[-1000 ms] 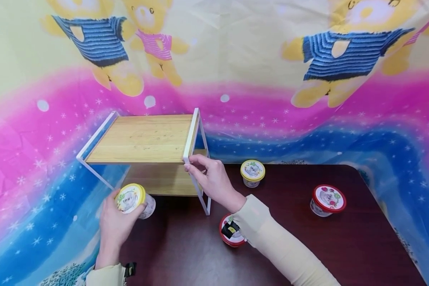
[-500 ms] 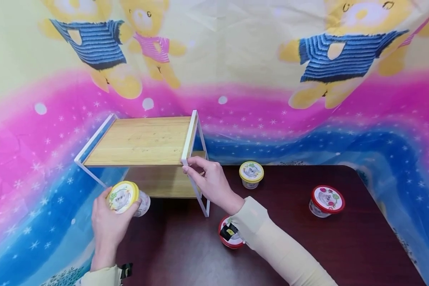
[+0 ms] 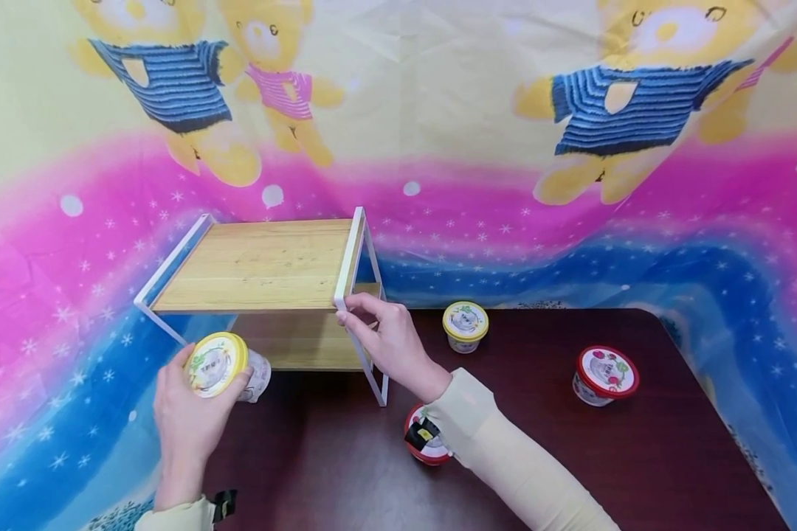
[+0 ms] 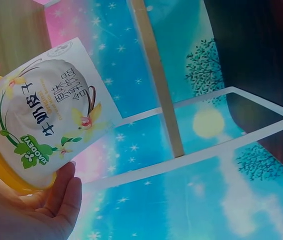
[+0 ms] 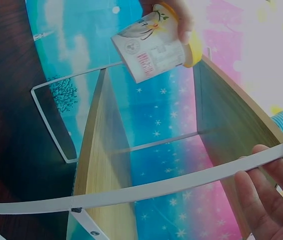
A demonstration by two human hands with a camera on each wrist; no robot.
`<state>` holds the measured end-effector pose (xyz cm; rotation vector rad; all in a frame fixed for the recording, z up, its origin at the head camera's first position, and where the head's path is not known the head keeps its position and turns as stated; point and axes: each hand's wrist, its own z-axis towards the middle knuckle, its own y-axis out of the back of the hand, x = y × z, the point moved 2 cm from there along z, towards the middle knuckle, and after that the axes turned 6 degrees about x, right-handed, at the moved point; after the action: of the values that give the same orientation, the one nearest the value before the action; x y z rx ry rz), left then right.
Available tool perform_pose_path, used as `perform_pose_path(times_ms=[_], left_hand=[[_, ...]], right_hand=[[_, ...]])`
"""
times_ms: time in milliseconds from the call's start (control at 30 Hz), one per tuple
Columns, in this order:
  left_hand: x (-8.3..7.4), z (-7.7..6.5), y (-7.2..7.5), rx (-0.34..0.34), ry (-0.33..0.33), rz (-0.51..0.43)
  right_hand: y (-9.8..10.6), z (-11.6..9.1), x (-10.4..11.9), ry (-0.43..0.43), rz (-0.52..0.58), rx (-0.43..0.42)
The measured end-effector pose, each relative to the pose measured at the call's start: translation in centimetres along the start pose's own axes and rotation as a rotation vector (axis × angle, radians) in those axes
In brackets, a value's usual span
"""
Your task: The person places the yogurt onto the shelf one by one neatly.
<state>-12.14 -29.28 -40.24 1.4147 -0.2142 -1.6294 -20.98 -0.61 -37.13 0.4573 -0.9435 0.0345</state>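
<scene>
Leaning in the grip of a person's left hand (image 3: pixel 189 413), a cup (image 3: pixel 219 365) with a yellow lid is held at eight o'clock in the head view, by the near left corner of the shelf (image 3: pixel 259 265). The lid is turned toward the head camera, and the base is pointed toward three o'clock. The rim is wrapped by thumb and fingers; yellow flowers and Chinese characters are shown on the white wall in the left wrist view. Whether the shelf is touched by the cup cannot be told.

Just below centre, at six o'clock, the shelf's white frame (image 3: pixel 349 254) is pinched at its near upper corner between thumb and fingertips of the right hand (image 3: pixel 395 339). Two wooden boards are carried by the shelf, seen at nine o'clock.

Toward four o'clock, a yellow-lidded cup (image 3: pixel 466 324) is stood upright on the dark table (image 3: pixel 664 450), with a red-lidded cup (image 3: pixel 606 375) farther out. At six o'clock, another red-lidded cup (image 3: pixel 417 413) is partly covered by a black item (image 3: pixel 423 435) beside the right sleeve (image 3: pixel 525 442). Behind, at twelve o'clock, a bear-printed cloth (image 3: pixel 438 88) is hung.
</scene>
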Motion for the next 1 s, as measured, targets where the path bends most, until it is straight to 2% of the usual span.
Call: perform_pose_path(times_ms=[600,1000], left_hand=[[-1.9,0.4,3.2,-0.142,-0.098,-0.037],[-3.5,1.2,5.1,-0.171,-0.065,-0.027]], right_hand=[[-0.3,0.1,0.1,0.002,-0.003,-0.007],[-0.2,0.1,0.0,0.002,0.0,-0.01]])
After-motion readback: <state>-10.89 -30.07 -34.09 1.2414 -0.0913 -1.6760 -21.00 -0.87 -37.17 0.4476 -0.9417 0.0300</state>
